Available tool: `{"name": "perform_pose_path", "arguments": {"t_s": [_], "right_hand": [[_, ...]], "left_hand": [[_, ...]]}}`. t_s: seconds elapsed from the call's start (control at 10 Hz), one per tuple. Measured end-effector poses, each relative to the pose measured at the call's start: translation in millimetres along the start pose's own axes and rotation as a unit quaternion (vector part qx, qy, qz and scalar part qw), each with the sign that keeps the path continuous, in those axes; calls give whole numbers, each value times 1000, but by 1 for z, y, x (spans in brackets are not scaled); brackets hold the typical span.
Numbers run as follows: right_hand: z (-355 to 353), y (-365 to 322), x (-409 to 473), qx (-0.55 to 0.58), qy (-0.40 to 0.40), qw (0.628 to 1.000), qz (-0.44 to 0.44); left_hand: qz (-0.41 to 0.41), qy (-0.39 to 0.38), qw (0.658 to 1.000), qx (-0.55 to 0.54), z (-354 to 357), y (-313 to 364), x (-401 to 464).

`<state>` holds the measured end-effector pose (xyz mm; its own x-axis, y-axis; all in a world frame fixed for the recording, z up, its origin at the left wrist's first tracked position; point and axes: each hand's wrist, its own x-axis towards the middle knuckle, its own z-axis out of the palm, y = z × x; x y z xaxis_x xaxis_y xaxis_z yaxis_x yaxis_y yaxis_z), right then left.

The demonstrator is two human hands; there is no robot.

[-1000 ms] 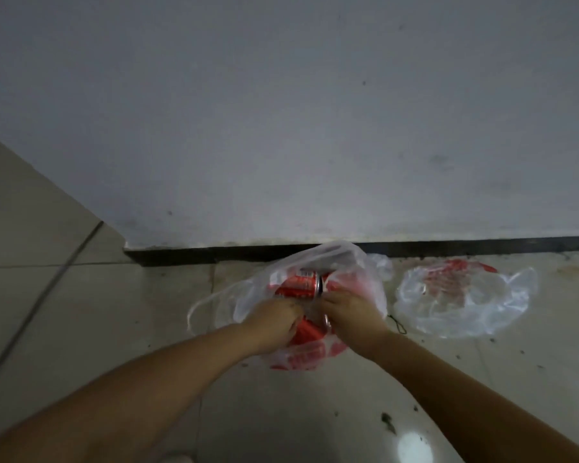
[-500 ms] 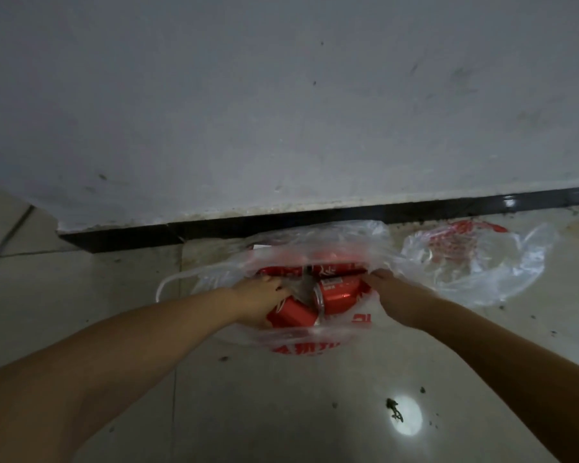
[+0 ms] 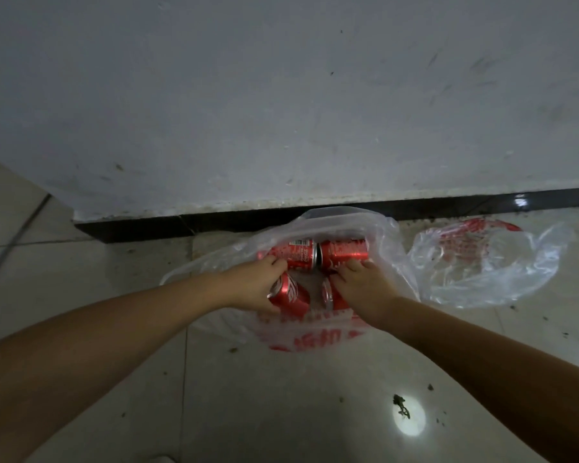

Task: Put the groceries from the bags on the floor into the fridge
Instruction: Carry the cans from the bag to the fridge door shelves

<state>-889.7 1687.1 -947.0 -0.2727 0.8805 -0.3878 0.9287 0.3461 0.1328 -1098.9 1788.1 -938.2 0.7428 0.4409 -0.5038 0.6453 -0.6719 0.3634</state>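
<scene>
The task is judged barely begun: four red cans are seen in the open bag [image 3: 315,332], none yet lifted. The left hand [image 3: 254,285] is curled round the near-left can [image 3: 290,295]; the right hand [image 3: 361,284] is laid over the near-right can [image 3: 328,294], its grip untellable. Just beyond the fingertips, Coca-Cola script is read on the far-left can [image 3: 298,253]. No fridge is shown.

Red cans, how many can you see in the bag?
4. Two cans lie end to end at the back, one left, one right. The left hand grips a third; the right hand covers a fourth. More may be hidden.
</scene>
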Motion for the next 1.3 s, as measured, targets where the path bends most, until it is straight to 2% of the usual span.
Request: {"name": "perform_pose_path", "arguments": {"t_s": [0.1,0.2,0.3,0.4,0.5,0.6,0.7,0.8,1.0,1.1,1.2,1.3], "right_hand": [[11,16,1,126,-71,986,86],[18,22,-1,196,-93,974,57],[17,15,-1,274,-70,952,119],[-13,4,-1,249,-112,957,98],[-12,-4,-4,208,-151,953,162],[-9,4,-8,176,-177,961,118],[-15,5,-14,157,-167,971,68],[-21,5,-10,174,-118,976,59],[-39,-23,5,206,-6,974,95],[-32,-29,9,260,14,959,112],[-15,-27,6,395,35,909,132],[0,-28,0,543,45,822,169]], "left_hand": [[-8,30,999,16,-9,-3,-4],[-42,46,998,-21,-6,-9,-5],[-48,51,996,-49,-3,-12,-5],[-50,70,995,-50,-2,-8,-6],[-40,79,995,-39,1,-3,-8],[-21,78,996,-31,1,0,-11],[-24,67,997,-40,1,1,-13],[-25,64,996,-51,0,1,-14],[-19,100,991,-90,6,-2,-14],[-69,136,976,-154,16,-1,-15],[-109,174,935,-289,27,0,-10],[-122,210,885,-398,34,7,0]]}}
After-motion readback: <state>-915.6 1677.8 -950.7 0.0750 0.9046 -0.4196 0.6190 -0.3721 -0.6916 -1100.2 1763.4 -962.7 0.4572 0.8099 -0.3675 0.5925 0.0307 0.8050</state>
